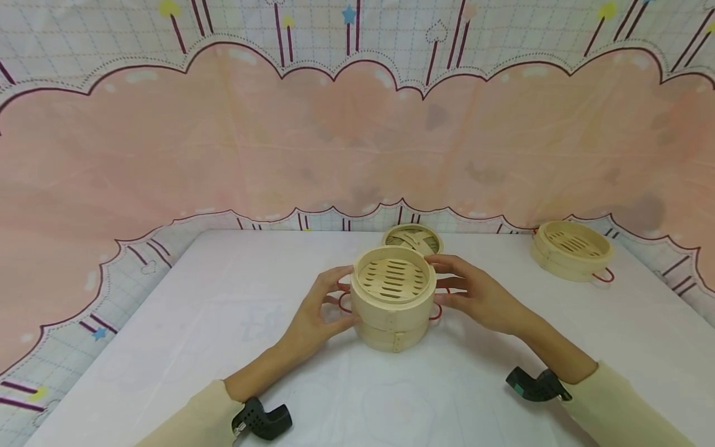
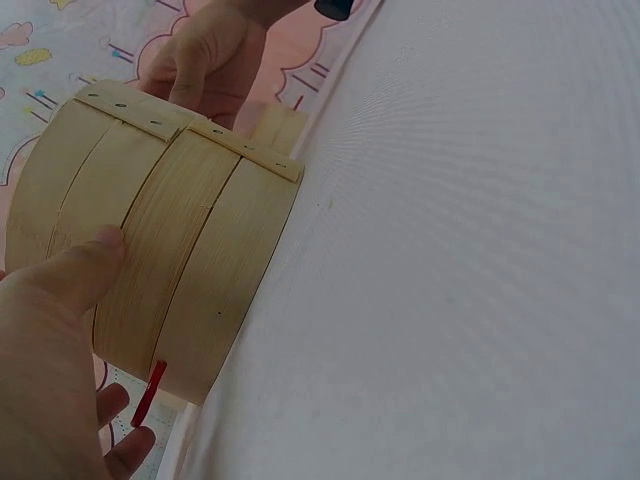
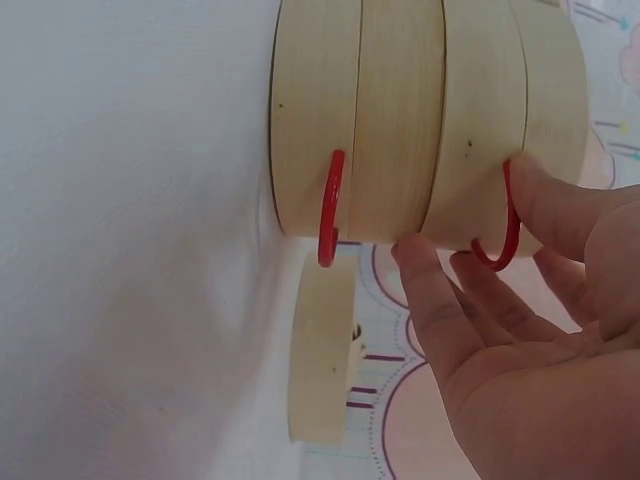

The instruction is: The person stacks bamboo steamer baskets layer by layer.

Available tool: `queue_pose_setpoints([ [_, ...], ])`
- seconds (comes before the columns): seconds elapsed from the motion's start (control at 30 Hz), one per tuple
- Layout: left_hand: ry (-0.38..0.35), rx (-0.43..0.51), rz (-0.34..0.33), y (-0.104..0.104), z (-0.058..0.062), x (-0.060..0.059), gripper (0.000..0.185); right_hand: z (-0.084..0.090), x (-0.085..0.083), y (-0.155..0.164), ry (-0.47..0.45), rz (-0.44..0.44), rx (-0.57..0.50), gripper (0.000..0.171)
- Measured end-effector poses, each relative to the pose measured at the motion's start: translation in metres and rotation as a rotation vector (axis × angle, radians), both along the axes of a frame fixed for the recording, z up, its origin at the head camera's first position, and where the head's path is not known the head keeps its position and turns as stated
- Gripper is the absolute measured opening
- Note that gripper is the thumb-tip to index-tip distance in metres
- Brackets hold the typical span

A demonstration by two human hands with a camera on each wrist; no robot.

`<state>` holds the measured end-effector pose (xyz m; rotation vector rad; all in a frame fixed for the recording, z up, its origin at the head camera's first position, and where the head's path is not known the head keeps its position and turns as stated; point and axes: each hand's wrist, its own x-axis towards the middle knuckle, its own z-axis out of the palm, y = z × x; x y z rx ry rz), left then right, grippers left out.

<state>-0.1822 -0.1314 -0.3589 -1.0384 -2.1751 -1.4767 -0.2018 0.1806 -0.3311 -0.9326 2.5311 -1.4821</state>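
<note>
Two bamboo steamer tiers stand stacked in the middle of the white table [image 1: 223, 323], the upper tier [image 1: 393, 279] on the lower tier [image 1: 391, 338]. Its slatted floor is bare. My left hand [image 1: 321, 308] holds the upper tier's left side, thumb on the wall [image 2: 80, 270]. My right hand [image 1: 473, 295] holds the right side, with its thumb [image 3: 545, 195] by the upper red wire handle [image 3: 500, 240] and a finger at the seam. The lower tier's red handle [image 3: 330, 205] hangs free. The stack [image 2: 170, 230] rests on the table.
A woven bamboo lid [image 1: 412, 239] lies flat just behind the stack, its edge [image 3: 322, 350] visible in the right wrist view. Another steamer tier [image 1: 571, 249] with a red handle sits at the far right. A pink patterned cloth backs the table.
</note>
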Motion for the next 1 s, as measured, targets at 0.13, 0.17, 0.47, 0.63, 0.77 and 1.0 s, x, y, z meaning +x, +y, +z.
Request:
queue_pose_setpoints([
  [0.13, 0.008, -0.006, -0.005, -0.0009, -0.0011, 0.0000, 0.075, -0.0008, 0.0004, 0.0002, 0.006, -0.008, 0.007, 0.061],
  [0.17, 0.008, -0.006, -0.007, -0.0011, -0.0012, 0.0000, 0.075, -0.0011, 0.0003, 0.0003, 0.010, -0.008, 0.009, 0.061],
  [0.47, -0.007, -0.013, -0.010, -0.0015, -0.0026, -0.0003, 0.075, -0.0023, 0.0005, -0.0008, 0.015, -0.016, 0.019, 0.060],
  [0.63, 0.006, -0.012, -0.006, -0.0015, -0.0029, 0.0001, 0.074, -0.0021, 0.0005, -0.0015, 0.011, -0.026, 0.019, 0.059],
  [0.77, 0.005, -0.005, -0.010, -0.0008, -0.0027, 0.0007, 0.073, -0.0028, 0.0002, -0.0019, 0.000, -0.035, 0.012, 0.059],
  [1.0, 0.008, 0.003, -0.009, 0.0000, -0.0016, 0.0013, 0.073, -0.0038, -0.0015, -0.0027, -0.005, -0.046, 0.004, 0.058],
])
